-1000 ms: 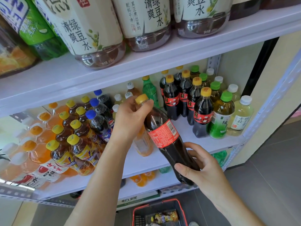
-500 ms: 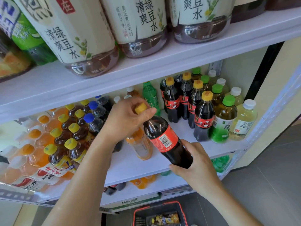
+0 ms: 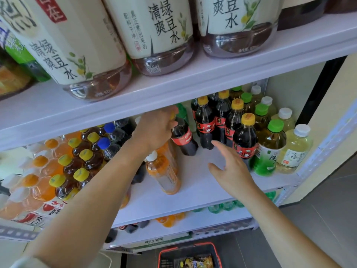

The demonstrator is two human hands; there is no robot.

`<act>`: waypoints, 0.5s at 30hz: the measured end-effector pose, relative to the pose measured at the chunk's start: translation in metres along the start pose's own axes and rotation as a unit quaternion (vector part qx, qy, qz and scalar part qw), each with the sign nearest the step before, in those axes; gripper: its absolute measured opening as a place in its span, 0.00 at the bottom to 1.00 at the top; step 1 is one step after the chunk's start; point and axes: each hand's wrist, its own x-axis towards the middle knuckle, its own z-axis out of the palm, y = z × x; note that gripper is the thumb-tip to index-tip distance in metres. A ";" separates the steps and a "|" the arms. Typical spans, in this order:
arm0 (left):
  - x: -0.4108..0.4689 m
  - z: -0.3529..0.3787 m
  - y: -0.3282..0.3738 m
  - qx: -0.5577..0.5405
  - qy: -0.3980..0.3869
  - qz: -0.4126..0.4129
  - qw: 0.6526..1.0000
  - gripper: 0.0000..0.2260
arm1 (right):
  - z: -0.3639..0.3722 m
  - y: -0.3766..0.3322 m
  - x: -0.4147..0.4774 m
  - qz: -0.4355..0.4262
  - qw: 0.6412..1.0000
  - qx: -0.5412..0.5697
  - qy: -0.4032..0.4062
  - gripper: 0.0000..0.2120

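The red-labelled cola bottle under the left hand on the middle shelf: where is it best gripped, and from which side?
Probably by the neck and shoulder just under the cap, from the front left, as the left hand grips the cola bottle now. Dark bottles crowd its right side, and the upper shelf leaves little room above.

Tea bottle [image 3: 267, 149]: just right of right hand [image 3: 231, 171]
Juice bottle [image 3: 164, 171]: below left hand [image 3: 154, 130]
Basket [image 3: 159, 259]: floor, below both hands
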 end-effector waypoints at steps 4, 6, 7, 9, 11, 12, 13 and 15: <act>0.021 0.023 -0.015 0.045 -0.041 -0.023 0.998 0.12 | -0.001 -0.005 -0.003 -0.021 0.998 0.022 0.062 0.24; 0.027 0.033 -0.022 0.054 -0.062 -0.037 0.996 0.13 | -0.009 -0.010 -0.008 -0.088 0.984 -0.007 0.155 0.19; 0.030 0.037 -0.025 0.057 -0.066 -0.041 0.995 0.13 | -0.013 -0.013 -0.009 -0.122 0.971 -0.031 0.205 0.17; 0.036 0.043 -0.025 0.060 -0.062 -0.045 0.995 0.15 | -0.025 -0.016 -0.009 -0.157 0.941 -0.081 0.289 0.15; 0.042 0.046 -0.023 0.066 -0.055 -0.052 0.995 0.17 | -0.036 -0.018 -0.004 -0.163 0.921 -0.107 0.337 0.17; 0.044 0.046 -0.022 0.069 -0.057 -0.059 0.994 0.18 | -0.041 -0.019 -0.001 -0.163 0.915 -0.117 0.350 0.19; 0.045 0.046 -0.020 0.071 -0.061 -0.069 0.993 0.19 | -0.045 -0.020 0.003 -0.160 0.911 -0.126 0.357 0.20; 0.046 0.045 -0.016 0.081 -0.079 -0.092 0.989 0.21 | -0.053 -0.019 0.011 -0.148 0.910 -0.149 0.357 0.22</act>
